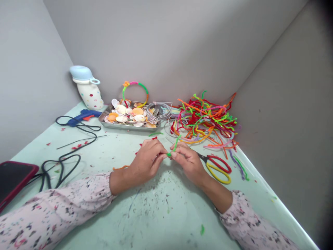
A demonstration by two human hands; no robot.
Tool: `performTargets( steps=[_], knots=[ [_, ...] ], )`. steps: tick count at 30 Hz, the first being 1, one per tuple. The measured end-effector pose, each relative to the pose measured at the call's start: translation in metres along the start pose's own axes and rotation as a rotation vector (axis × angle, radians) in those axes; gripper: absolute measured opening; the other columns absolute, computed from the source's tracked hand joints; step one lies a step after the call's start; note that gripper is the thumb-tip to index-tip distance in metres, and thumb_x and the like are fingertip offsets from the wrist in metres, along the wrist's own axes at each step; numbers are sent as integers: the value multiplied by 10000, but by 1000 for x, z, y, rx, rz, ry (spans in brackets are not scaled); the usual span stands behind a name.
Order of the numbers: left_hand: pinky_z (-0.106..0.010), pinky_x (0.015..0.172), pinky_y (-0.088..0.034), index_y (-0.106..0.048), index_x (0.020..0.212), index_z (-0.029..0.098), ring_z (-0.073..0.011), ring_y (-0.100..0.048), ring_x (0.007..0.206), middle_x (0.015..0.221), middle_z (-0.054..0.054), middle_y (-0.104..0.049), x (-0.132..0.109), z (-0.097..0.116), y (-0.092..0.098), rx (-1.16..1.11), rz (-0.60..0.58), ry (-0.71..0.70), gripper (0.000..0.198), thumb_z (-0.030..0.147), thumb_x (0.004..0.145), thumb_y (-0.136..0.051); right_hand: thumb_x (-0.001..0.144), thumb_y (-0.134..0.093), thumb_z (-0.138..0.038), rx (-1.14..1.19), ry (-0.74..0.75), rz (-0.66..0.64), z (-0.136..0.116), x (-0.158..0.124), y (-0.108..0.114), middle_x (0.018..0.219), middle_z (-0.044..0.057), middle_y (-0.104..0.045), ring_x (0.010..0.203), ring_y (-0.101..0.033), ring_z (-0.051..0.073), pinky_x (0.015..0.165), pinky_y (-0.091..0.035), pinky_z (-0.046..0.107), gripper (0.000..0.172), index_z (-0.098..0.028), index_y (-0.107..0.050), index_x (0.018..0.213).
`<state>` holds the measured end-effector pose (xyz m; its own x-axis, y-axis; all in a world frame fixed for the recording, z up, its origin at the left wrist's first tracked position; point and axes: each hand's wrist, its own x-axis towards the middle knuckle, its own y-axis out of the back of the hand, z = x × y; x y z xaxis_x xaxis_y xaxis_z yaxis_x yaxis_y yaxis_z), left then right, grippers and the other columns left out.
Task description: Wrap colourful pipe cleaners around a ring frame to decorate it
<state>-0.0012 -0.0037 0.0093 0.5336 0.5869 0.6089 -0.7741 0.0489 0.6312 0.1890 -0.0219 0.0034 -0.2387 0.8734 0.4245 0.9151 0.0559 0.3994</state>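
Between my fingertips, over the middle of the table, is a short green pipe cleaner [176,143], one end sticking up and the lower part bunched small. My left hand [147,160] pinches that bunched part with thumb and forefinger. From the other side my right hand [189,162] grips the same piece, also in a pinch. Scissors [218,168] with red and yellow handles lie just beyond my right hand, their blades partly hidden by it. Red scraps [153,139] and an orange pipe cleaner [121,168] show beside my left hand.
A metal tray [127,127] of seashells holds a colourful pipe-cleaner ring [148,91] and wire coils [158,110]. Right of it piles a tangle of pipe cleaners [208,119]. At left are a bottle [90,93], a blue glue gun [84,116], black cord [62,159] and a phone [15,177].
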Motion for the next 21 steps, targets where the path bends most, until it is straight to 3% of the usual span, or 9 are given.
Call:
performTargets(
  steps=[14, 21],
  knots=[
    [-360, 812, -379, -535, 866, 176, -184, -501, 814, 818, -38, -564, -1, 0, -1, 5, -22, -14, 91, 175, 930, -469, 927, -476, -274, -18, 10, -23, 0, 1, -1, 703, -6, -520, 768, -514, 161, 773, -391, 318, 289, -197, -542, 656],
    [-376, 812, -380, -527, 850, 176, -184, -504, 791, 811, -33, -574, 0, 2, 1, -14, -16, 20, 54, 201, 896, -516, 923, -490, -271, -138, 90, 24, 1, 0, -3, 743, 2, -539, 786, -517, 168, 770, -406, 337, 264, -206, -509, 667]
  ],
)
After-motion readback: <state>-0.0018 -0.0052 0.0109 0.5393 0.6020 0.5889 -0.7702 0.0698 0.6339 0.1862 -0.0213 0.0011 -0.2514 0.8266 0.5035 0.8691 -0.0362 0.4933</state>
